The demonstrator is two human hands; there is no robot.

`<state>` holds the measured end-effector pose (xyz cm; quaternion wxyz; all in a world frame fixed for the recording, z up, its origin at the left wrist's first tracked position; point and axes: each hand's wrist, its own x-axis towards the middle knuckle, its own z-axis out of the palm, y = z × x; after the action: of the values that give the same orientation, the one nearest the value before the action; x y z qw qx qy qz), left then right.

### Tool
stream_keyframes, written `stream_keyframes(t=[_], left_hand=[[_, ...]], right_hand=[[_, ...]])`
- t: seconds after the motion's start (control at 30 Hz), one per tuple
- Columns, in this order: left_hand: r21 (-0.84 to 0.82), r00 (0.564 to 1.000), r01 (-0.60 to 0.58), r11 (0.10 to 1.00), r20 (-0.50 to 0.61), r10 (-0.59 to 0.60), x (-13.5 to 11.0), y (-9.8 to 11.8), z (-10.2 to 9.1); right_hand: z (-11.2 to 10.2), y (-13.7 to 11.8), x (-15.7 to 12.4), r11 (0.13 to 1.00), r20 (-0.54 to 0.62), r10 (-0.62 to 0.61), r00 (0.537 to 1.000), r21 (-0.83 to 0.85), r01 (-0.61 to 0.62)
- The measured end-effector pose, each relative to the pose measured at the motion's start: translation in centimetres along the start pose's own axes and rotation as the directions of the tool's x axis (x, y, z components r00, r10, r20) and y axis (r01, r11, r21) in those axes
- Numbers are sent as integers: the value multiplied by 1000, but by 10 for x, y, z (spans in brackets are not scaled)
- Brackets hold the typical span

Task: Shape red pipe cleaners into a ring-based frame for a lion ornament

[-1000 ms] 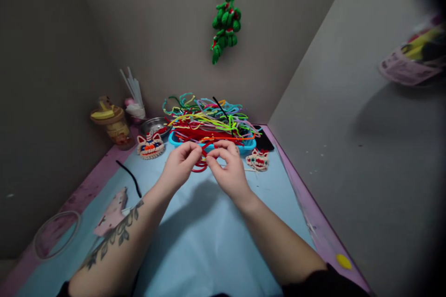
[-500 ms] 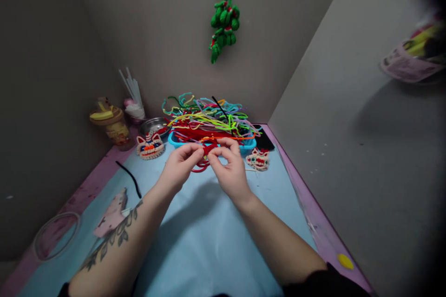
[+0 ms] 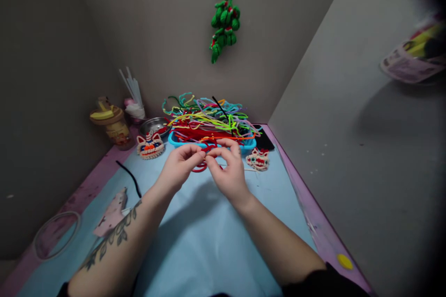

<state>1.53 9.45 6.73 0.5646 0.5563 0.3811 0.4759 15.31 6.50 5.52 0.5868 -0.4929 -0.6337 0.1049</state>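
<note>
My left hand (image 3: pixel 179 167) and my right hand (image 3: pixel 228 169) meet over the blue table mat (image 3: pixel 195 241), fingertips pinched together on a red pipe cleaner (image 3: pixel 205 155) that loops down between them. Just behind the hands stands a blue tray (image 3: pixel 249 145) heaped with pipe cleaners (image 3: pixel 205 118) of many colours. A small woven lion-face piece (image 3: pixel 150 145) lies left of the tray, and a second one (image 3: pixel 258 159) lies right of my right hand.
A black pipe cleaner (image 3: pixel 128 177) and a pink paper scrap (image 3: pixel 111 213) lie at the left. A yellow-lidded jar (image 3: pixel 111 125), a metal bowl (image 3: pixel 155 125) and white sticks (image 3: pixel 132 90) stand at the back left. A green pipe-cleaner figure (image 3: pixel 225 21) hangs on the wall. A black phone (image 3: pixel 264 140) lies beside the tray.
The fingers have shifted slightly on the red pipe cleaner, working it between both pinches. Both hands stay in the same place in front of the tray.
</note>
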Motion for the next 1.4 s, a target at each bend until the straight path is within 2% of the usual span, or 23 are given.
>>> stream_keyframes(t=[0.13, 0.23, 0.37, 0.53, 0.7, 0.93, 1.17, 1.4], left_hand=[[58, 997, 8, 998, 70, -12, -1, 5, -3], [94, 990, 14, 995, 138, -27, -1, 6, -3], [113, 987, -6, 994, 163, -12, -2, 7, -2], [111, 987, 5, 994, 156, -22, -1, 6, -2], [78, 995, -24, 997, 98, 17, -1, 6, -3], [32, 997, -30, 999, 76, 27, -2, 6, -2], [99, 997, -39, 994, 67, 33, -2, 4, -3], [92, 999, -42, 995, 35, 39, -1, 5, -5]], right_hand=[[-10, 4, 5, 972, 16, -212, 977, -98, 212], [-14, 8, 9, 952, 105, -277, 955, -106, 288], [-14, 11, 10, 955, 179, -275, 945, -60, 290], [-14, 10, 9, 948, 169, -299, 939, -59, 313], [-15, 4, 8, 937, 90, -305, 948, -152, 316], [-9, 2, 6, 946, 116, -264, 957, -164, 281], [-9, 3, 6, 957, 127, -223, 967, -158, 242], [-10, 4, 6, 951, 94, -254, 963, -155, 267]])
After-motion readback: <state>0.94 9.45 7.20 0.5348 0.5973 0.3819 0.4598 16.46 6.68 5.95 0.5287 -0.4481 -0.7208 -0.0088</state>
